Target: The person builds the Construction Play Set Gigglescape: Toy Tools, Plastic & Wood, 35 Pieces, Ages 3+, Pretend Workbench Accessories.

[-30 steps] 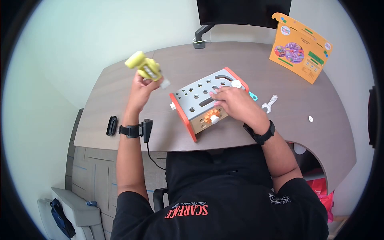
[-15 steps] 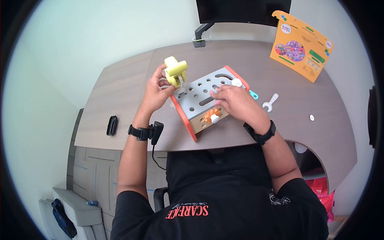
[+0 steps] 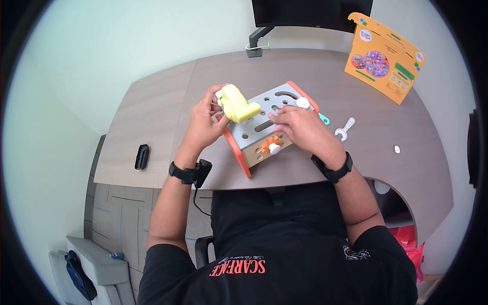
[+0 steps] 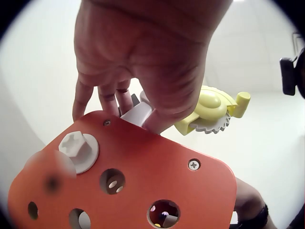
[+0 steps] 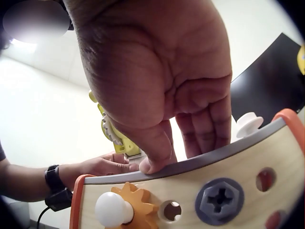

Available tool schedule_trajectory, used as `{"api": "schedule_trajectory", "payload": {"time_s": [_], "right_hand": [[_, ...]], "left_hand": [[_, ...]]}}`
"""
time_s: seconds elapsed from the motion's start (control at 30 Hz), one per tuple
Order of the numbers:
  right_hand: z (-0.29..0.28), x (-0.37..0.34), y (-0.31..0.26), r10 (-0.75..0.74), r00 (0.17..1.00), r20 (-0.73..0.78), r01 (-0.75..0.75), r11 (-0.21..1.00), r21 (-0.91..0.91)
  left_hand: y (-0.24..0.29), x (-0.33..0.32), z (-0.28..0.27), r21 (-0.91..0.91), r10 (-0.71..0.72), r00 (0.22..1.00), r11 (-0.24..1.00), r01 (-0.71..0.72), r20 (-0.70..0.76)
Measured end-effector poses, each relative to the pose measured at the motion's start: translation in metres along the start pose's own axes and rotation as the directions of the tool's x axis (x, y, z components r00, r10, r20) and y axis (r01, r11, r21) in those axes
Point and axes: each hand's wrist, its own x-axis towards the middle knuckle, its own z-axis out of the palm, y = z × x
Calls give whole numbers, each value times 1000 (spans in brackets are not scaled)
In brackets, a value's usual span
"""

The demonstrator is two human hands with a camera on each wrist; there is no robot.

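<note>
A toy workbench (image 3: pixel 253 136) with a perforated grey top and red-orange end panels (image 4: pixel 143 157) stands on the table. Over its left end my left hand (image 3: pixel 202 126) holds a yellow toy circular saw (image 3: pixel 235 103) by its pale base, close above the top. The saw's grey toothed blade (image 4: pixel 212 126) shows in the left wrist view. My right hand (image 3: pixel 307 129) rests its fingertips on the grey top, the thumb (image 5: pixel 155 162) at the front edge. An orange gear (image 5: pixel 136 202) with a white knob (image 5: pixel 110 208) and a blue-grey screw (image 5: pixel 219 200) sit in the front panel.
Right of the bench lie a white toy wrench (image 3: pixel 345 129), a teal handle (image 3: pixel 324 119) and a small white piece (image 3: pixel 397 149). A white bolt (image 3: pixel 303 103) stands in the top. Farther off are an orange box (image 3: pixel 385 58), a monitor (image 3: pixel 312 12) and a black object (image 3: pixel 142 156).
My left hand has carried the saw rightward and down from the left side to the bench's left end, turning it on the way. The right hand stays on the bench top.
</note>
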Motion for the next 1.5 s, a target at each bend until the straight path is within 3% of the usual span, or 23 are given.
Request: {"api": "schedule_trajectory", "payload": {"time_s": [0.1,0.23,0.3,0.33,0.4,0.43,0.6,0.97,1.13,1.2,1.23,1.27,1.37,1.47,1.5], "right_hand": [[-11,4,-9,149,975,166,-157,987,38],[-15,1,-8,136,975,173,-153,984,88],[-31,4,-19,160,974,162,-185,970,155],[-40,7,-28,152,986,68,-165,955,247],[-55,14,-52,157,981,-117,-95,904,418],[-60,15,-59,99,984,-146,-25,899,438],[-53,25,-68,-160,946,-281,278,848,452],[-62,24,-65,-121,961,-250,219,883,415],[-76,10,-10,91,938,-335,28,942,335],[-49,-7,99,446,846,-292,-366,884,290],[-30,-27,131,442,876,-192,-447,894,21],[-14,-39,152,460,883,-92,-467,847,-255],[16,-47,162,632,739,234,-582,773,-253],[42,-59,184,542,826,153,-485,823,-296],[42,-58,186,584,794,167,-536,803,-260]], "left_hand": [[1,0,4,-57,-2,998,998,-2,-59],[-23,-2,12,-154,-15,988,988,-8,-151],[-36,-5,11,-193,-55,994,980,37,-92],[-42,-5,12,-213,-74,995,975,59,-64],[-52,-11,22,-351,-12,994,936,-28,-112],[-54,-14,25,-415,16,990,907,-72,-138],[-54,-18,28,-606,-45,992,795,-36,-119],[-56,-19,28,-623,-48,992,781,-37,-118],[-56,-19,31,-618,-43,990,785,-51,-136],[-57,-19,31,-623,-46,990,780,-50,-137],[-57,-19,30,-626,-48,989,778,-49,-137],[-57,-19,30,-620,-50,990,784,-42,-130],[-58,-18,28,-606,-47,992,795,-34,-117],[-58,-20,28,-612,-41,992,790,-40,-118],[-58,-20,29,-614,-40,992,788,-40,-117]]}}
